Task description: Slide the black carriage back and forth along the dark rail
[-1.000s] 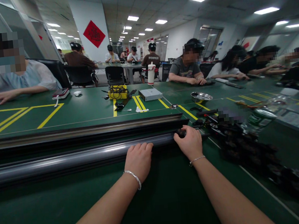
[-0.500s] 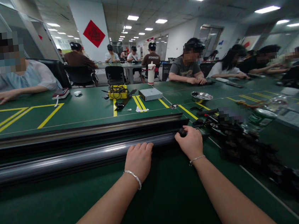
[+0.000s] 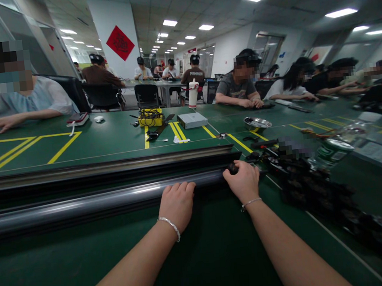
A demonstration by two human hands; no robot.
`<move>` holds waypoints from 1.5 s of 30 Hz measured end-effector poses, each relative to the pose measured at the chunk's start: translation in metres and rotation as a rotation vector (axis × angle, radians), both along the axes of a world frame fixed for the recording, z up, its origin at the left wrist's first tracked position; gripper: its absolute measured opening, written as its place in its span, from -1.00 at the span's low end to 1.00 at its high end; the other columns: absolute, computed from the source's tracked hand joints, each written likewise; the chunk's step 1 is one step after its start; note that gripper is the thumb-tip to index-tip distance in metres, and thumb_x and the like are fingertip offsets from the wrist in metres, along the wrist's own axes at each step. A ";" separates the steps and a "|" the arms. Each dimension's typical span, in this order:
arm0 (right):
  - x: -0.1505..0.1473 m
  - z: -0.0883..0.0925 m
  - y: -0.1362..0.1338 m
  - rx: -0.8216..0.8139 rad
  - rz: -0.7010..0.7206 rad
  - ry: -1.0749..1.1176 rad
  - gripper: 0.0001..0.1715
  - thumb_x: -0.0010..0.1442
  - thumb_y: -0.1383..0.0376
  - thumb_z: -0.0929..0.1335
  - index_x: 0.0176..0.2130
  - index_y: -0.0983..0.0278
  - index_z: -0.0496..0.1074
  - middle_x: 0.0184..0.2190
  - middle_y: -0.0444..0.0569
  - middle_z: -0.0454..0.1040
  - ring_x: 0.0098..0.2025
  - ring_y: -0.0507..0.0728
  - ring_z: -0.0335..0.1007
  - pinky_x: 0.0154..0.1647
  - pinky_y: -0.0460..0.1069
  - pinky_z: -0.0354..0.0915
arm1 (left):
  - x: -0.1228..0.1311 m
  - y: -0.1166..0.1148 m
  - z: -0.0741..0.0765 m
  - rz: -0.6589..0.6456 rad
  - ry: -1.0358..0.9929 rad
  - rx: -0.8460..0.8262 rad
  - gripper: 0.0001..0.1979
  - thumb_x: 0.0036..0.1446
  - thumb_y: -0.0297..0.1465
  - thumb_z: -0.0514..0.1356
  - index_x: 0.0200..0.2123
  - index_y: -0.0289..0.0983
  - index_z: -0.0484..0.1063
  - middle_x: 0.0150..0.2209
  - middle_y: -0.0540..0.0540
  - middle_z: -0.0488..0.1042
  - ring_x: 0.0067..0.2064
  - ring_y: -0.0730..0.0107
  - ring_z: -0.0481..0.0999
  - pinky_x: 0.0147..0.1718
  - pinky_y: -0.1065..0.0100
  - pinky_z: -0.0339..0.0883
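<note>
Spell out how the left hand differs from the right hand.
The left hand lies on the long dark bar, short of its right end; the right hand is at that end.
The left hand's thumb is hidden; the right hand's thumb shows, beside a small black part.
The left hand wears a broader bracelet, the right hand a thinner bracelet.
Both are bare.

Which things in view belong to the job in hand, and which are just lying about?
In hand, by the look of it:
- long dark bar, under the left hand
- small black part at its end, held by the right hand

Apparently lying about:
- metal bowl
- grey box
- yellow box
- white cup
</note>
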State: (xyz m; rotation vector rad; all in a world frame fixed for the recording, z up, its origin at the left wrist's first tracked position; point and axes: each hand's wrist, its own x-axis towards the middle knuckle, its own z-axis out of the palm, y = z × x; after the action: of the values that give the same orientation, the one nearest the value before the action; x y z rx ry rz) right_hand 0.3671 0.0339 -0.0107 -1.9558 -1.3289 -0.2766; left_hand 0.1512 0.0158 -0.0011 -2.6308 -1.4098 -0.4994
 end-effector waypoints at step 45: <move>0.005 0.000 -0.001 0.017 -0.026 0.032 -0.68 -0.11 0.23 0.27 -0.29 0.31 0.34 -0.25 0.05 0.43 -0.16 0.21 0.29 -0.02 0.10 0.06 | 0.001 -0.001 0.002 0.007 0.003 -0.007 -0.77 0.16 -0.42 -0.02 -0.12 -0.18 0.29 -0.25 -0.06 0.44 -0.22 0.29 0.37 -0.26 0.25 0.12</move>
State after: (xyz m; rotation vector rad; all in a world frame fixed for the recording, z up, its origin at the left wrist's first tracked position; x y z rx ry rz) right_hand 0.3722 0.0331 -0.0110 -1.9564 -1.2772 -0.2674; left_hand 0.1522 0.0147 0.0009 -2.6306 -1.4215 -0.4902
